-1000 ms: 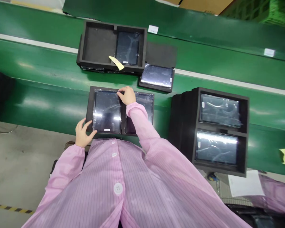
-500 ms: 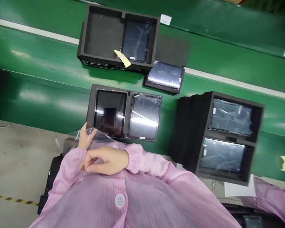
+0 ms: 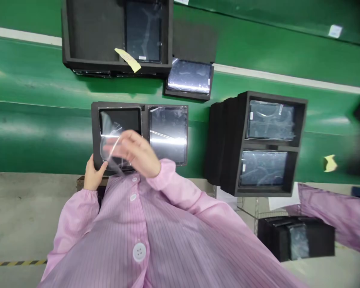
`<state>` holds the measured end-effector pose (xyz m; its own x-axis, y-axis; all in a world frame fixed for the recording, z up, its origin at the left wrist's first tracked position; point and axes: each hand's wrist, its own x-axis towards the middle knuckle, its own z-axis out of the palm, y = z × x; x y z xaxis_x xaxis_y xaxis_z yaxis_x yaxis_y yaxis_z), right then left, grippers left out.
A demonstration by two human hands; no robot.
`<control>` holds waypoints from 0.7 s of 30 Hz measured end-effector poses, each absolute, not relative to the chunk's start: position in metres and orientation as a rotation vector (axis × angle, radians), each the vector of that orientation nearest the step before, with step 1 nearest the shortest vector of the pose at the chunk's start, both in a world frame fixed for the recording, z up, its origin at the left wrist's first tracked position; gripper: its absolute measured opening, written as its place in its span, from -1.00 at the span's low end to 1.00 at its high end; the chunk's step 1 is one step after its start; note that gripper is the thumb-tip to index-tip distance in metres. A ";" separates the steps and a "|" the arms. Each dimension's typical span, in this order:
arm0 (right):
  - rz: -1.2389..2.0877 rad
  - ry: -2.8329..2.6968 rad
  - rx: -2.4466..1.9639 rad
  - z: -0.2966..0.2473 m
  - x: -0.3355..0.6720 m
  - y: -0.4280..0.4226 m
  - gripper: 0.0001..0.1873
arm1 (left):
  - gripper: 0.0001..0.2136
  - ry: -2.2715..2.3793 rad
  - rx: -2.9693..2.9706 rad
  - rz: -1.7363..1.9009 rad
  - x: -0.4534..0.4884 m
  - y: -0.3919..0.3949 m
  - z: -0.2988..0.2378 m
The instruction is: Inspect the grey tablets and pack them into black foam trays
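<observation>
A black foam tray [image 3: 94,120] on the green conveyor belt holds two tablets side by side. The left tablet [image 3: 120,118] shows a bare dark screen. The right tablet [image 3: 168,134] is still covered in glossy film. My right hand [image 3: 139,154], blurred by motion, hovers over the left tablet's near end and pinches a clear plastic film [image 3: 108,138]. The film curls up in front of the screen. My left hand [image 3: 93,176] grips the tray's near left corner, thumb on its edge.
A bigger foam tray [image 3: 93,36] with one tablet and a yellow tag lies farther up the belt [image 3: 33,120], a wrapped tablet [image 3: 189,76] beside it. To the right a stack of foam trays [image 3: 225,140] holds two wrapped tablets. Another person's pink sleeve [image 3: 333,220] is at the lower right.
My right hand peeled the film off the left tablet, drew it back to my chest, and now lifts it over the tablet. The left hand stays at the tray corner.
</observation>
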<state>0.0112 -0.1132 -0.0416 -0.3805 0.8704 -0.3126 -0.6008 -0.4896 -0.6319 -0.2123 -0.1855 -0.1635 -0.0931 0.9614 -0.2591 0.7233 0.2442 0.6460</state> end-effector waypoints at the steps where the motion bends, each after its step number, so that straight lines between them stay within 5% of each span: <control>1: 1.880 -0.552 -0.869 -0.050 0.027 -0.101 -0.79 | -0.26 1.944 1.498 0.450 -0.209 -0.184 -0.161; 4: 1.510 -0.774 -1.265 -0.082 0.087 -0.069 -0.83 | -0.12 2.121 1.582 0.446 -0.192 -0.180 -0.149; 9: 0.665 -1.207 -1.942 -0.120 0.186 -0.047 -0.77 | -0.47 1.908 2.001 0.392 -0.151 -0.165 -0.139; 14: 0.700 -1.634 -2.008 -0.136 0.235 -0.034 -0.72 | -0.51 1.536 2.120 0.385 -0.124 -0.142 -0.146; 18: 0.630 -1.756 -1.994 -0.139 0.239 -0.026 -0.87 | -0.62 1.650 2.113 0.364 -0.098 -0.137 -0.137; 21: 0.534 -1.776 -2.042 -0.126 0.214 -0.040 -0.94 | -0.34 1.693 2.085 0.235 -0.071 -0.139 -0.126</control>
<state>0.2140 -0.0404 -0.1257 0.1286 0.9911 -0.0356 0.8462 -0.1283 -0.5172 -0.0708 -0.1393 -0.1257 0.2352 0.9615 -0.1424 0.8864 -0.1521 0.4372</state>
